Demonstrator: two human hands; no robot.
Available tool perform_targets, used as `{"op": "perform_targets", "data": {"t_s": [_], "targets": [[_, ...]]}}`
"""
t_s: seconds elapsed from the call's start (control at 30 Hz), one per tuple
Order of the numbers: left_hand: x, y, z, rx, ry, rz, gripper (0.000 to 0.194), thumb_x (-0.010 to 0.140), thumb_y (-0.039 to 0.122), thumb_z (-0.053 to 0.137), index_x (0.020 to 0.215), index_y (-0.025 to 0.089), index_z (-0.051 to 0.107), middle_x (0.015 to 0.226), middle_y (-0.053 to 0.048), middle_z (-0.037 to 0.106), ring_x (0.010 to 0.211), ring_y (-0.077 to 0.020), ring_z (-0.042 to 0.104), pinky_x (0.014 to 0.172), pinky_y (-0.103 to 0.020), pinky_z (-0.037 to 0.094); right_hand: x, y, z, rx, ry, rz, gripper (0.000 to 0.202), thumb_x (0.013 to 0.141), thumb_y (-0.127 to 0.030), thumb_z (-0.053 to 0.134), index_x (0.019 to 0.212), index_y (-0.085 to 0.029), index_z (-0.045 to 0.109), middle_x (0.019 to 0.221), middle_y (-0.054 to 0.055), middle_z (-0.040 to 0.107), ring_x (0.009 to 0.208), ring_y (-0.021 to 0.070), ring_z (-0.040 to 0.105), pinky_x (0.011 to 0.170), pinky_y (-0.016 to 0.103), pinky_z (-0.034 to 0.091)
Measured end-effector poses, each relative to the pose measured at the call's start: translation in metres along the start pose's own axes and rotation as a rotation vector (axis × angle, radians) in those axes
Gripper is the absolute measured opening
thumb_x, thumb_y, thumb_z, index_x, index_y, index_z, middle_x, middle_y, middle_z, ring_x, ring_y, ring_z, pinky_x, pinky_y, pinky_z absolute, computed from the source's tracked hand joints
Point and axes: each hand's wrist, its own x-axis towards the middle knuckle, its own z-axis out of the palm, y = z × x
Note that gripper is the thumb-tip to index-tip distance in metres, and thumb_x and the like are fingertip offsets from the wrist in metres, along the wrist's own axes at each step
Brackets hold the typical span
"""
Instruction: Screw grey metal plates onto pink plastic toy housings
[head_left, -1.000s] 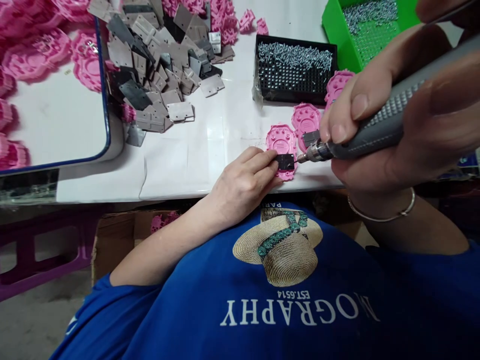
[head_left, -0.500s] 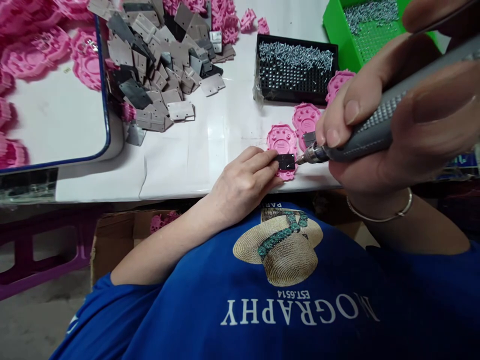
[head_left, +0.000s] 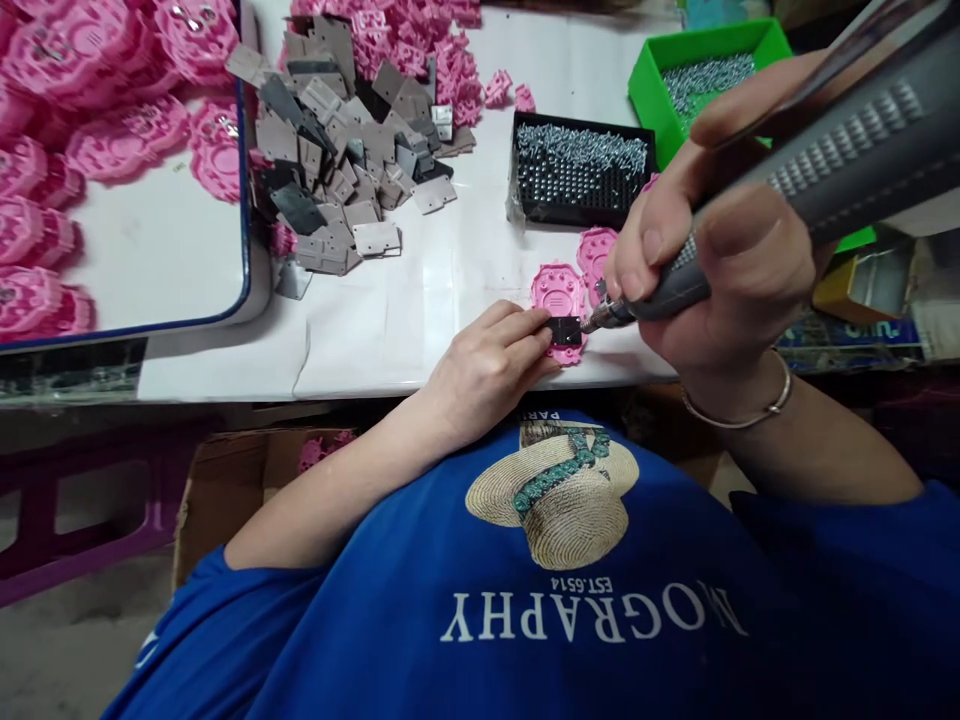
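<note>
My right hand (head_left: 720, 260) is wrapped round a grey electric screwdriver (head_left: 795, 190), held at a slant. Its bit points down at the right end of a small black plate (head_left: 565, 331). That plate lies across the lower part of a pink plastic part (head_left: 556, 289) near the table's front edge. With its fingers together, my left hand (head_left: 495, 365) presses on the left side of the plate and the pink part. Behind my right fingers, a second pink part (head_left: 596, 250) is partly hidden.
A black screw tray (head_left: 577, 205) and a green bin of screws (head_left: 645, 85) stand at the back. Grey metal plates (head_left: 330, 240) are heaped left of centre, with small pink pieces (head_left: 457, 80) behind. A white, blue-rimmed tray (head_left: 172, 250) holds pink parts at left.
The view has shifted slightly, so the table's contents sit differently in frame. The screwdriver in my right hand stays at the plate's right end, and my left hand keeps its hold.
</note>
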Motion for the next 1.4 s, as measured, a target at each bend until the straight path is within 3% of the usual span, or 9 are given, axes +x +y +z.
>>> {"op": "perform_targets", "data": {"t_s": [0.13, 0.27, 0.37, 0.47, 0.57, 0.83, 1.2, 1.4], "targets": [[0.0, 0.0, -0.002, -0.035, -0.005, 0.001, 0.017, 0.091, 0.024, 0.063, 0.099, 0.009, 0.065, 0.107, -0.016, 0.07, 0.092, -0.0193, 0.063, 0.079, -0.034, 0.057, 0.013, -0.009, -0.015, 0.045, 0.093, -0.293, 0.032, 0.073, -0.05, 0.074, 0.091, -0.027, 0.06, 0.062, -0.004, 0.039, 0.043, 0.004, 0.042, 0.036, 0.025, 0.035], [0.0, -0.001, -0.004, -0.057, -0.029, -0.025, 0.015, 0.089, 0.02, 0.065, 0.102, 0.012, 0.065, 0.109, -0.014, 0.07, 0.092, -0.0198, 0.064, 0.078, -0.034, 0.058, 0.031, -0.017, -0.061, -0.168, 0.312, -0.457, 0.023, 0.084, -0.046, 0.064, 0.099, -0.029, 0.063, 0.067, -0.001, 0.046, 0.05, 0.006, 0.047, 0.042, 0.025, 0.04], [0.001, -0.002, -0.005, -0.051, -0.024, -0.023, 0.016, 0.088, 0.019, 0.066, 0.104, 0.015, 0.065, 0.109, -0.013, 0.07, 0.092, -0.02, 0.066, 0.079, -0.035, 0.059, 0.047, -0.012, -0.111, -0.29, 0.465, -0.513, 0.023, 0.084, -0.042, 0.063, 0.1, -0.027, 0.056, 0.09, 0.001, 0.057, 0.053, 0.006, 0.047, 0.045, 0.025, 0.042], [0.002, -0.002, -0.005, -0.036, -0.03, -0.016, 0.017, 0.086, 0.017, 0.068, 0.102, 0.014, 0.065, 0.109, -0.014, 0.07, 0.091, -0.0208, 0.067, 0.079, -0.036, 0.06, 0.059, 0.002, -0.158, -0.396, 0.577, -0.487, 0.033, 0.08, -0.048, 0.066, 0.1, -0.027, 0.05, 0.108, 0.001, 0.058, 0.054, 0.0047, 0.045, 0.045, 0.025, 0.043], [0.004, -0.002, -0.006, -0.034, -0.036, -0.007, 0.018, 0.085, 0.016, 0.07, 0.102, 0.013, 0.064, 0.108, -0.014, 0.07, 0.09, -0.0209, 0.067, 0.077, -0.036, 0.061, 0.065, 0.018, -0.186, -0.463, 0.657, -0.461, 0.043, 0.078, -0.056, 0.066, 0.101, -0.026, 0.046, 0.112, 0.003, 0.057, 0.053, 0.0053, 0.046, 0.045, 0.026, 0.041], [0.006, -0.001, -0.006, -0.017, -0.043, -0.018, 0.017, 0.085, 0.016, 0.071, 0.1, 0.015, 0.064, 0.106, -0.013, 0.071, 0.089, -0.0204, 0.068, 0.076, -0.035, 0.062, 0.073, 0.036, -0.198, -0.499, 0.678, -0.422, 0.052, 0.073, -0.066, 0.067, 0.102, -0.03, 0.043, 0.111, 0.0, 0.06, 0.053, 0.0078, 0.046, 0.051, 0.031, 0.041], [0.008, 0.001, -0.008, -0.009, -0.041, -0.019, 0.017, 0.086, 0.017, 0.07, 0.101, 0.017, 0.064, 0.106, -0.012, 0.072, 0.089, -0.0207, 0.069, 0.075, -0.036, 0.063, 0.078, 0.046, -0.204, -0.475, 0.693, -0.385, 0.056, 0.07, -0.07, 0.067, 0.1, -0.03, 0.041, 0.084, -0.004, 0.059, 0.052, 0.0083, 0.044, 0.053, 0.031, 0.038], [0.008, 0.001, -0.007, -0.007, -0.041, -0.003, 0.019, 0.085, 0.016, 0.071, 0.102, 0.015, 0.063, 0.106, -0.013, 0.071, 0.09, -0.0211, 0.068, 0.075, -0.036, 0.062, 0.075, 0.049, -0.205, -0.515, 0.674, -0.352, 0.051, 0.076, -0.068, 0.062, 0.103, -0.031, 0.038, 0.089, -0.002, 0.059, 0.057, 0.0103, 0.045, 0.057, 0.032, 0.036]]}}
